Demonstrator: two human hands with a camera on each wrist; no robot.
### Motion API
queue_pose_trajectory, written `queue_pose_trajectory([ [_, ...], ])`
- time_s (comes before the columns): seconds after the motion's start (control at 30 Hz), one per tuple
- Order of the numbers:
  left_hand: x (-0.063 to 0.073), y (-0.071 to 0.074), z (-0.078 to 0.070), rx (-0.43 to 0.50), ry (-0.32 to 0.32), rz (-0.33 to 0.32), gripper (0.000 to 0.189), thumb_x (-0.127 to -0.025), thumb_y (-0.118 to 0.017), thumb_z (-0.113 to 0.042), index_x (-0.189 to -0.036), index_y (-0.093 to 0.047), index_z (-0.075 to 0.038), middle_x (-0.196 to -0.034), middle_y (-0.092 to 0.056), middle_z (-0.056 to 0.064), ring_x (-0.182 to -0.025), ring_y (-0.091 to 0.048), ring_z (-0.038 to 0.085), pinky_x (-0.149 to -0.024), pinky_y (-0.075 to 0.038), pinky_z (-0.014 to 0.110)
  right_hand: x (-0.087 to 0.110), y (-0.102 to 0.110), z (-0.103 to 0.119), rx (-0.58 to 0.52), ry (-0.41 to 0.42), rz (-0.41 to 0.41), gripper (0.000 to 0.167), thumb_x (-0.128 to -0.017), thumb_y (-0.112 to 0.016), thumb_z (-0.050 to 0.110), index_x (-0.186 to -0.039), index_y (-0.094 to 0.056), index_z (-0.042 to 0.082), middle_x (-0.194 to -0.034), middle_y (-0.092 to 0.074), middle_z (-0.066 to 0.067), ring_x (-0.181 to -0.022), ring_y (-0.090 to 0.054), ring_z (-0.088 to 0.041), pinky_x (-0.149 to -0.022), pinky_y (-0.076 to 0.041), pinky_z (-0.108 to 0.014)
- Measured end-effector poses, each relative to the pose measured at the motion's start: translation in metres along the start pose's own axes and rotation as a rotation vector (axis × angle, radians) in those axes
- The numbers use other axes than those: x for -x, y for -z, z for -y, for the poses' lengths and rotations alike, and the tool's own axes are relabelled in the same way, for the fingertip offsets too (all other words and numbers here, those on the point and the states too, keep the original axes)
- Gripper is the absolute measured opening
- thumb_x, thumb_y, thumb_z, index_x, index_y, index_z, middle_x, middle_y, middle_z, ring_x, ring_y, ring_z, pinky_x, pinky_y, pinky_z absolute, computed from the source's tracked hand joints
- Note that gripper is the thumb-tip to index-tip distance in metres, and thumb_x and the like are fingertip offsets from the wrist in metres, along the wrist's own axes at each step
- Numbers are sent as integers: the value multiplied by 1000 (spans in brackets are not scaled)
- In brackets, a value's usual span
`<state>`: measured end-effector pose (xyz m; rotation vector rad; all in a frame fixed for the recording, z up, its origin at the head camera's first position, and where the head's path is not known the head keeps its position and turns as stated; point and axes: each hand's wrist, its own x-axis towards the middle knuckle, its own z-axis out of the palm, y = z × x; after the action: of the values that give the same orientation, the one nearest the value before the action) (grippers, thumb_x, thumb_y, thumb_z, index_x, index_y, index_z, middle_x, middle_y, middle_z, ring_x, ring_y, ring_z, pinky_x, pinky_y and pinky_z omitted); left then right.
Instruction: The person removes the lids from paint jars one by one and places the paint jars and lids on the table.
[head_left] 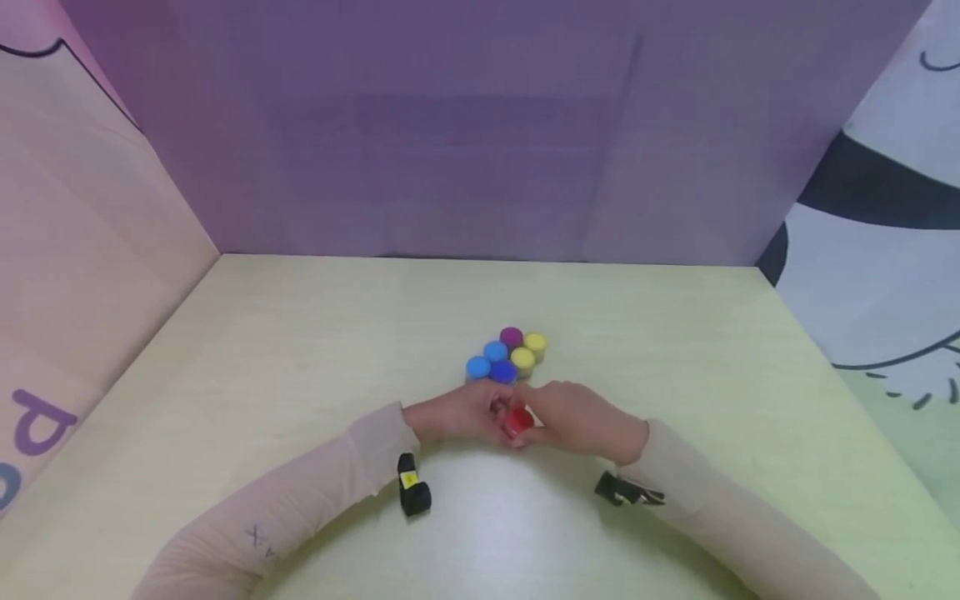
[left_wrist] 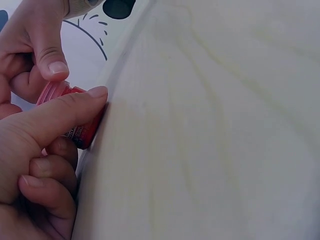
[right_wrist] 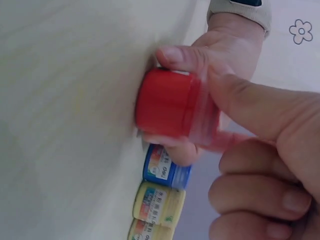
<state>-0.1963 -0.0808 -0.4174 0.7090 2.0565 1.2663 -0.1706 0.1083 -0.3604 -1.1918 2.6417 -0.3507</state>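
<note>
A small red paint jar is between my two hands near the table's middle. In the right wrist view its red body carries a translucent lid. My left hand grips the body, thumb on one side and fingers on the other. The thumb and forefinger of my right hand pinch the lid, and its other fingers are curled. Just beyond the hands stand a dark blue jar, a light blue jar and a yellow jar. Blur hides whether the lid is loose.
Farther back in the same cluster are a purple jar, another light blue jar and another yellow jar. All stand upright, close together on the pale table. A purple panel rises behind the table's far edge.
</note>
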Motion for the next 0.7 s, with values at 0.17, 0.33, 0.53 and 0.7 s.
queue_pose_trajectory([
  [0.17, -1, 1, 0, 17, -5, 7, 37, -77, -79, -18, -110, -65, -24, -87, -66, -2, -83, -56, 15, -71, -46, 27, 2, 5, -3, 45, 34, 31, 51, -84, -71, 18, -130, -52, 10, -60, -48, 9, -54, -44, -6, -57, -41, -19],
  [0.33, -1, 0, 1, 7, 1, 11, 35, -76, -80, -20, -108, -65, -23, -99, -67, -9, -95, -58, 13, -81, -48, 28, 2, 5, -5, 18, 81, 27, 44, -84, -70, 12, -126, -57, 13, -61, -51, 9, -54, -45, -5, -58, -43, -19],
  [0.53, -1, 1, 3, -11, -2, -6, 30, -76, -80, -20, -102, -63, -19, -84, -64, -2, -80, -56, 13, -71, -47, 27, 4, -2, 0, -26, -10, -55, 48, -83, -72, 35, -117, -52, 7, -55, -38, 10, -47, -34, -2, -47, -33, -16],
  [0.7, -2, -1, 1, 1, 1, 1, 21, -77, -79, -21, -90, -63, -17, -81, -65, -1, -77, -54, 12, -71, -44, 27, 6, -8, 10, -70, -182, -110, 40, -86, -64, 46, -89, -50, 9, -53, -31, 8, -45, -28, -4, -42, -22, -17],
])
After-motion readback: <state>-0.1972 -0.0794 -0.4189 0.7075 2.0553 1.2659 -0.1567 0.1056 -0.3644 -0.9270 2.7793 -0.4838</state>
